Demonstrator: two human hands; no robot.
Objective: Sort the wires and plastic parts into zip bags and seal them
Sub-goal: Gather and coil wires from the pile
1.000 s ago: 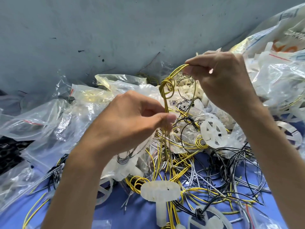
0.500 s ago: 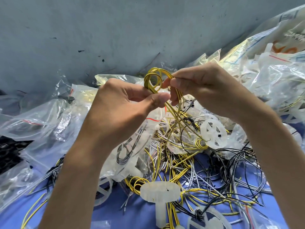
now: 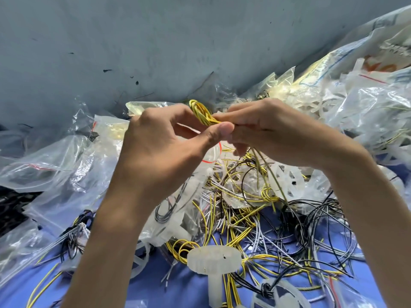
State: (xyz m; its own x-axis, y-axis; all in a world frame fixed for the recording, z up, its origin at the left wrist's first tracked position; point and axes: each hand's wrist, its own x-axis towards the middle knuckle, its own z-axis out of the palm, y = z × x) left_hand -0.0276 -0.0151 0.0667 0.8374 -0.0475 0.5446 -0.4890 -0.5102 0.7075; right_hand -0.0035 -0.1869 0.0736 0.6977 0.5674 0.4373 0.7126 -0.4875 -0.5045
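Both hands meet above the pile around a small coil of yellow wire [image 3: 201, 112]. My left hand [image 3: 169, 147] pinches the coil with thumb and fingers. My right hand [image 3: 273, 132] grips the same bundle from the right, and its loose ends [image 3: 270, 174] trail down from under the palm into the heap. Below lies a tangle of yellow, black and grey wires [image 3: 255, 223] on a blue cloth [image 3: 184, 290]. A translucent white plastic gear with a stem [image 3: 214, 260] stands in front. Clear zip bags [image 3: 55, 165] lie at the left.
More filled and empty clear bags [image 3: 367, 103] pile up at the right, against a grey wall [image 3: 155, 41]. White plastic wheels [image 3: 291, 181] sit among the wires. A black mass [image 3: 11, 210] shows at the far left edge.
The yellow wire went from a long loop stretched between my hands to a tight coil. My hands came together and rose, and my left thumb now presses against my right fingers.
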